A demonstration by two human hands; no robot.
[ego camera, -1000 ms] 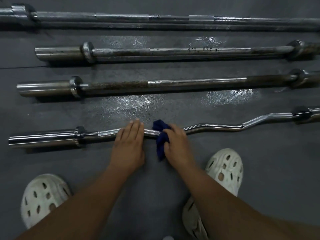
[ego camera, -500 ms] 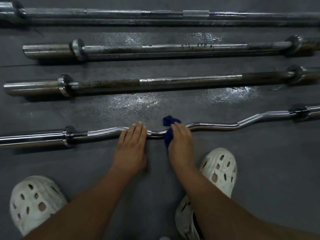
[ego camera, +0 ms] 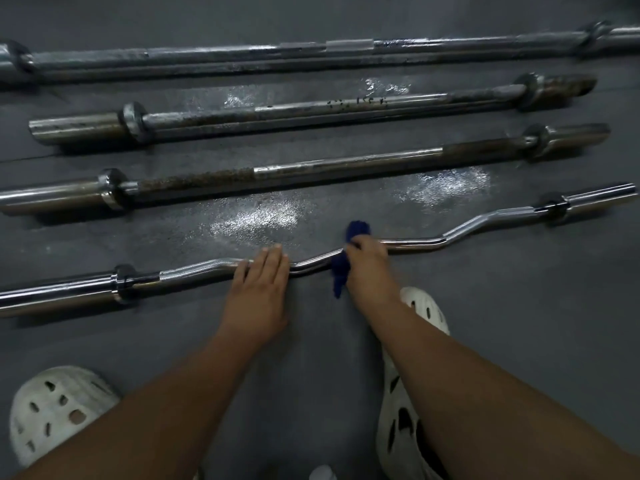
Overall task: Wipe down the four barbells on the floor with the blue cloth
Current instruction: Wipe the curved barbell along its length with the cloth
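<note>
Several barbells lie side by side on the dark floor. Nearest me is a shiny curved bar [ego camera: 460, 230]. Beyond it lie a rusty straight bar [ego camera: 311, 171], a second straight bar [ego camera: 294, 114] and the longest bar [ego camera: 242, 55] at the back. My right hand [ego camera: 369, 263] grips the blue cloth [ego camera: 341, 271], wrapped around the middle of the curved bar. My left hand [ego camera: 263, 275] rests flat on the same bar just to the left, fingers straight.
My two white perforated clogs stand on the floor, one at the lower left [ego camera: 55, 410] and one [ego camera: 412, 393] under my right forearm. Wet shiny patches [ego camera: 256, 216] mark the rubber floor between the bars.
My right hand has slid the cloth rightward along the curved bar. The left hand stays flat on the bar. The view has shifted, showing the bars' right ends.
</note>
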